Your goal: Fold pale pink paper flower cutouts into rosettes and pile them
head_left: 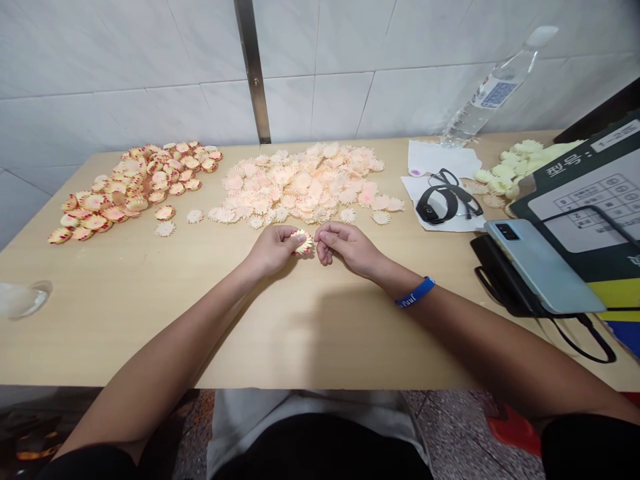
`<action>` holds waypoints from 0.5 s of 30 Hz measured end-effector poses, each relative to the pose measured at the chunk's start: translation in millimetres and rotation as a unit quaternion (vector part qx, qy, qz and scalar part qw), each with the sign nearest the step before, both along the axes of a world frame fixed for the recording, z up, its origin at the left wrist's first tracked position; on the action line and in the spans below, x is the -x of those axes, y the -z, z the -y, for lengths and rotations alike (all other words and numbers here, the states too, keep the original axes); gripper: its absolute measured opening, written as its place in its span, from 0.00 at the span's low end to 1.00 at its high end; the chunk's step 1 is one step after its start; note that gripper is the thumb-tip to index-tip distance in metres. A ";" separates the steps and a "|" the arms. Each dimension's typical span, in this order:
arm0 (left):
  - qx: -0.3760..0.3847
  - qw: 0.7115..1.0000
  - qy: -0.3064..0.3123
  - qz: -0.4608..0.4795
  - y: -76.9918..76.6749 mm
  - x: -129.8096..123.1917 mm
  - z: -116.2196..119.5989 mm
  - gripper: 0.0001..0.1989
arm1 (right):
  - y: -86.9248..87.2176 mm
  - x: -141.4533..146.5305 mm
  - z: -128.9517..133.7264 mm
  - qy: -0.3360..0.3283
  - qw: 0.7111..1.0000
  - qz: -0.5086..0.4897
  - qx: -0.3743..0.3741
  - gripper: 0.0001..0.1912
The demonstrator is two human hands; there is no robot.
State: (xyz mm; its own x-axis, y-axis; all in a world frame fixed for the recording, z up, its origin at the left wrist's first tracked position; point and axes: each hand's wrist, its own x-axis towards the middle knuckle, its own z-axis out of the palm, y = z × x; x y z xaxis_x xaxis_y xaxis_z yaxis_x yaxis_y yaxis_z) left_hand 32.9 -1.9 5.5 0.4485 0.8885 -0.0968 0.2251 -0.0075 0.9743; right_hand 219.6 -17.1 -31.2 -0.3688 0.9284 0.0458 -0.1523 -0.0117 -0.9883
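Observation:
My left hand (275, 250) pinches a small flower-shaped disc (303, 243), cream petals with red tips, between thumb and fingers just above the table. Close at its right side is my right hand (347, 248), thumb and forefinger pressed together and the other fingers curled. Whether those fingertips hold anything is too small to tell. Beyond both hands spreads a heap of pale pink flower discs (305, 183). To the left lies a pile of red-edged flower discs (135, 180), looking like the held one.
Eyeglasses and a black wristband (434, 205) rest on white paper (445, 157). Behind stands a water bottle (493, 93). At right are pale yellow flower discs (515, 160), a phone (545, 267) on a black device, a cable and a dark box (595, 193). A clear cup (23, 300) lies far left.

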 end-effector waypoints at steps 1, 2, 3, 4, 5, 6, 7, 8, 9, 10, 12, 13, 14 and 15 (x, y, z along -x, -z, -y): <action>0.001 1.000 -0.004 0.002 0.7 0.4 -0.6 0.21 | 0.0 0.0 -0.1 0.001 1.000 0.001 0.000 0.24; 0.006 1.000 -0.012 0.004 1.8 0.7 -1.2 0.20 | 0.0 0.0 -0.3 0.001 1.000 0.002 0.000 0.24; 0.017 1.000 -0.023 0.008 3.1 1.0 -1.5 0.19 | -0.2 -0.1 -0.4 0.001 1.000 0.003 -0.001 0.24; 0.032 0.999 -0.036 0.014 4.4 1.1 -1.7 0.18 | -0.4 -0.2 -0.4 0.001 1.000 0.004 0.000 0.25; 0.049 0.997 -0.049 0.023 5.6 1.0 -1.6 0.17 | -0.6 -0.3 -0.5 0.002 1.000 0.004 0.001 0.25; 0.064 0.996 -0.058 0.033 6.5 0.8 -1.3 0.18 | -0.9 -0.5 -0.6 0.003 1.000 0.004 0.002 0.25; 0.075 0.994 -0.064 0.042 7.0 0.5 -0.8 0.19 | -1.0 -0.6 -0.6 0.004 1.000 0.004 0.004 0.25; 0.081 0.993 -0.068 0.048 7.2 0.1 -0.4 0.20 | -1.0 -0.7 -0.7 0.005 1.000 0.005 0.005 0.25; 0.082 0.993 -0.067 0.050 7.2 -0.2 -0.1 0.21 | -1.0 -0.8 -0.7 0.006 1.000 0.005 0.005 0.25; 0.078 0.994 -0.067 0.048 7.0 -0.5 0.1 0.21 | -0.8 -0.9 -0.7 0.007 1.000 0.005 0.005 0.25; 0.063 0.995 -0.068 0.030 6.4 -0.8 0.0 0.22 | -0.4 -0.8 -0.7 0.006 1.000 0.007 0.001 0.25; 0.055 0.996 -0.070 0.020 6.0 -0.9 -0.2 0.21 | -0.1 -0.6 -0.6 0.006 1.000 0.008 -0.001 0.25; 0.048 0.996 -0.070 0.011 5.5 -0.9 -0.3 0.21 | 0.1 -0.4 -0.5 0.004 1.000 0.011 -0.004 0.24; 0.043 0.997 -0.069 0.005 5.0 -1.0 -0.2 0.21 | 0.2 -0.1 -0.3 0.002 1.000 0.015 -0.007 0.24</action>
